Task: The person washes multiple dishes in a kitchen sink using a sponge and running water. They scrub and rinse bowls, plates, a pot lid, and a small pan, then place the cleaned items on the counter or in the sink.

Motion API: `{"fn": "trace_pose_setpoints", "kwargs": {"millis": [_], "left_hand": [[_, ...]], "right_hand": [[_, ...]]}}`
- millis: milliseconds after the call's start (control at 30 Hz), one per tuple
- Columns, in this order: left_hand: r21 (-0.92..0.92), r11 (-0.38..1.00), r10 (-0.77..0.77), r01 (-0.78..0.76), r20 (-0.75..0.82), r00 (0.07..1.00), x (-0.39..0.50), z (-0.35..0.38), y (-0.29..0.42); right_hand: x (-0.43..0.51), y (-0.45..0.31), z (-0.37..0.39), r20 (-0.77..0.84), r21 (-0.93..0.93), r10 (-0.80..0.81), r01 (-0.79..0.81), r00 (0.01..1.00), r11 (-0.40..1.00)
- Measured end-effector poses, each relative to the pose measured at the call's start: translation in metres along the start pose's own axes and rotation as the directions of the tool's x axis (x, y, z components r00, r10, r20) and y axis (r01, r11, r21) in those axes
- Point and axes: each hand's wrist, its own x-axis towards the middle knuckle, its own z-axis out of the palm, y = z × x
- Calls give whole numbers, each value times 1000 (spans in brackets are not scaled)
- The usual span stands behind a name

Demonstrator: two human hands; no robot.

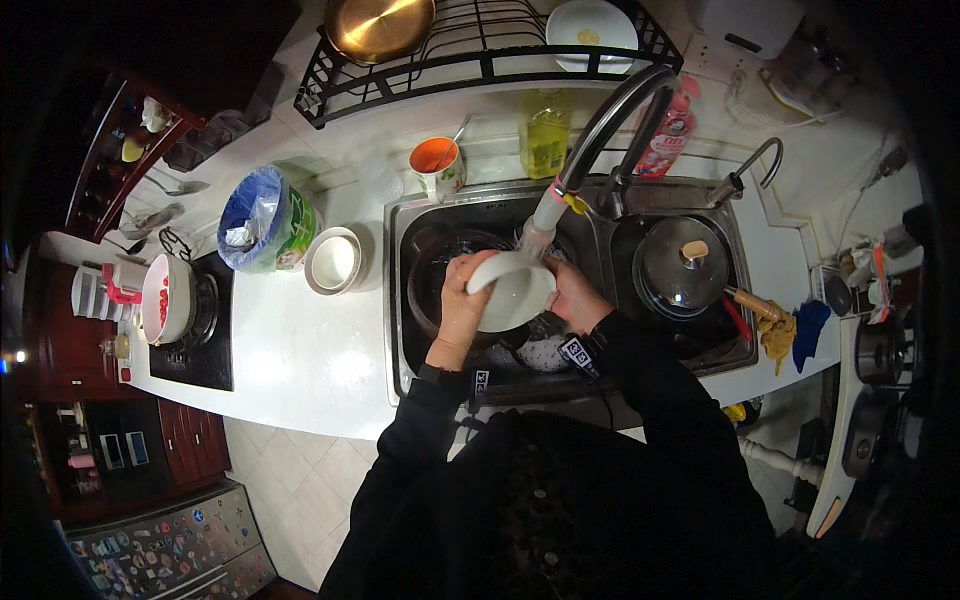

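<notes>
A white bowl (519, 300) is tilted between my two hands, over the left basin of a steel sink (391, 300). My left hand (461, 304) grips its left side, and my right hand (576, 296) has hold of the right side. Just above the bowl hangs the spout of a black and chrome faucet (592, 142), with water running from its white nozzle (545, 214). Below, partly hidden by the bowl and my hands, are a dark round pot (424, 277) and a speckled white dish (544, 354).
Left of the sink stand stacked white bowls (333, 262) and a blue-lined bin (259, 217). An orange-lined mug (439, 169), a yellow-green bottle (545, 135) and a pink bottle (667, 135) stand behind it. A lidded pan (681, 262) sits in the right basin. A black rack (487, 64) hangs above.
</notes>
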Motion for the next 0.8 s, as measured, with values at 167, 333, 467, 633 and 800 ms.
{"fn": "trace_pose_setpoints", "kwargs": {"millis": [167, 333, 467, 633, 800], "left_hand": [[-590, 722, -514, 362, -107, 851, -20, 6, -22], [-504, 639, -707, 580, -87, 702, -34, 28, -33], [-554, 544, -716, 630, 84, 693, -43, 27, -49], [-226, 805, -578, 549, -89, 811, -45, 17, -60], [-195, 545, -827, 816, 40, 561, -40, 10, -27]], "right_hand": [[-8, 34, 6, 249, 164, -46, 4, 967, 986], [-1, 68, 8, 609, 368, -59, -216, 791, 904], [-4, 53, 5, 406, 308, 1, -138, 914, 941], [-14, 3, 6, 157, -86, -51, 66, 986, 994], [-27, -13, 4, 84, -152, 21, -8, 996, 988]]}}
